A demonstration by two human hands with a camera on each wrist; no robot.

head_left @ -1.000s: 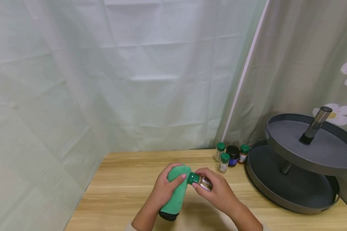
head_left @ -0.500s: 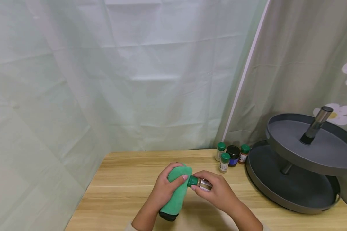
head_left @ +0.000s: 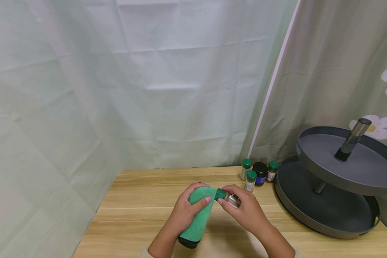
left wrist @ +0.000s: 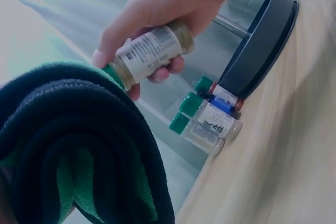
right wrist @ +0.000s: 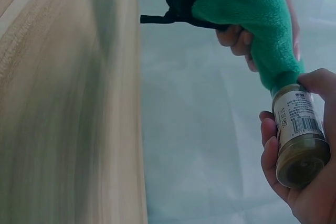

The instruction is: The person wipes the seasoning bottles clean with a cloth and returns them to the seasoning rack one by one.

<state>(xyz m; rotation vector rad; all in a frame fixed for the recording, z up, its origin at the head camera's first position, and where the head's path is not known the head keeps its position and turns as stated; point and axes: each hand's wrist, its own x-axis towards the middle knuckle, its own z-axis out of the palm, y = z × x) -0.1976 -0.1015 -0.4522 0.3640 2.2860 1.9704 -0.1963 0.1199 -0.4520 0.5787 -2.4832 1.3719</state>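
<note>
Gripping a folded green cloth (head_left: 196, 225) by its upper part, the left hand (head_left: 184, 209) had its fingers curled around it and its thumb on top; the cloth's black-edged end pointed toward the person. The right hand (head_left: 246, 211) pinched a small spice jar (head_left: 233, 201) between thumb and fingers, tilted, with its green cap (head_left: 220, 194) against the cloth's edge. Both were held above the wooden desk (head_left: 132, 211). Beyond the right hand, near the desk's back edge, stood a close cluster: a rear green-capped jar (head_left: 245, 170), a front green-capped jar (head_left: 250, 182), a black-lidded jar (head_left: 259, 173) with a blue label, and a reddish jar (head_left: 271, 173), also capped in green. Just right of them stood a dark grey two-tier tray (head_left: 329, 177) with a metal post.
</note>
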